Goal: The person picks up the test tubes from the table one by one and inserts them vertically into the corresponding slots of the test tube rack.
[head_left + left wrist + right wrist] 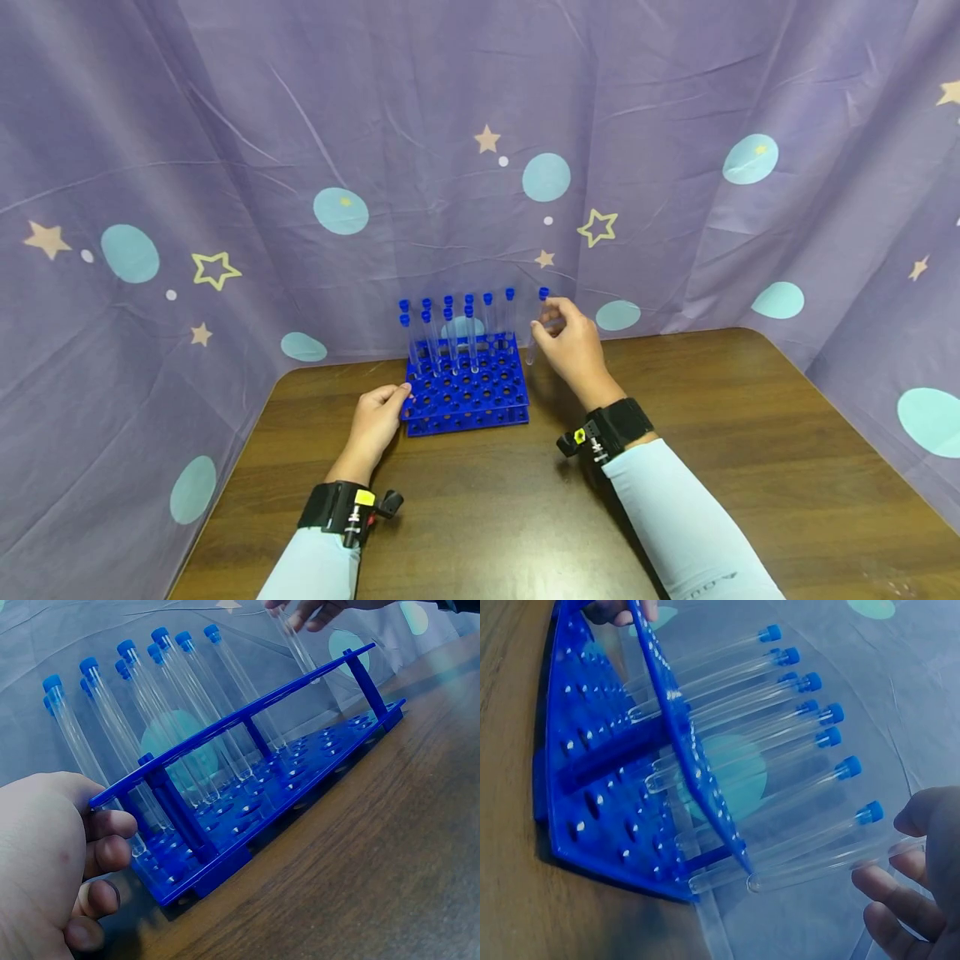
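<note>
A blue test tube rack [467, 412] stands on the table, with several clear blue-capped test tubes [225, 671] upright in two rows at its back. My left hand [375, 421] grips the rack's left end, thumb on the top plate and fingertips [112, 825] curled beneath its edge. Just off the right end, my right hand [576, 343] pinches another test tube [810, 871] between thumb and fingers near its upper part. That tube is tilted, its rounded bottom close beside the top plate in the right wrist view. Its blue cap [543, 293] shows above the fingers.
The brown wooden table [480, 508] extends in front of the rack and to both sides. Close behind the rack hangs a purple curtain [420, 108] with stars and teal spots. Open holes fill the front rows of the rack.
</note>
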The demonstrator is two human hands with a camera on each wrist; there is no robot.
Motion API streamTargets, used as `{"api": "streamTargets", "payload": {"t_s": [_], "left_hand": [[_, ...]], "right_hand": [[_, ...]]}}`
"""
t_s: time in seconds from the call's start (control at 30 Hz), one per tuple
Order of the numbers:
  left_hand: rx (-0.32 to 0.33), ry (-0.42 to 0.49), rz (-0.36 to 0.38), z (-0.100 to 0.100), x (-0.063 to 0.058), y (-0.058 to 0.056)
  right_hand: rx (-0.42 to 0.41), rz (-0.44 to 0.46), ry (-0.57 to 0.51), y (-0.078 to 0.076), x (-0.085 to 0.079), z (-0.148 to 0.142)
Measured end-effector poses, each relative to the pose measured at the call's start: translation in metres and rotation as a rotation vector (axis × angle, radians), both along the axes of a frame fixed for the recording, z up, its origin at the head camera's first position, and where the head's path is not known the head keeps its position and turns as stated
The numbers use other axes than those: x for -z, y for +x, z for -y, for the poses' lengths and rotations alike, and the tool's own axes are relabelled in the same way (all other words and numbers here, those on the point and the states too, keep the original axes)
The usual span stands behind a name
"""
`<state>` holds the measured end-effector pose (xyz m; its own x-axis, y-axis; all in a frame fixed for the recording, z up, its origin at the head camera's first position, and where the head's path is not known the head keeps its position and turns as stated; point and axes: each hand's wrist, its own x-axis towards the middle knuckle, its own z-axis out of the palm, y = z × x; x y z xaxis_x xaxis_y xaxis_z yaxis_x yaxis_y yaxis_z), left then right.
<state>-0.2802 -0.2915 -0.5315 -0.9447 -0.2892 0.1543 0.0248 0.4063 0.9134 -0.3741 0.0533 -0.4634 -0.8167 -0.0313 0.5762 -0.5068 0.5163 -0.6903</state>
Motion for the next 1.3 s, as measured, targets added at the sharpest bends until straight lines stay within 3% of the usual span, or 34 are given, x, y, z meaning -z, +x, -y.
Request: {"api": "streamTargets", "payload": {"t_s": [0.23,0.73,1.3], "left_hand": [[0.01,0.025,0.007,0.0,0.0,0.001],[0.008,0.005,0.032,0.003,-0.003,0.003],[0.015,0.022,0.021,0.001,-0.002,0.003]], "right_hand": [[-0.028,-0.057,-0.006,0.005,-0.009,0.005],[-0.102,-0.076,0.028,0.002,-0.035,0.031],[-0.14,-0.04,0.081,-0.006,-0.029,0.052]]}}
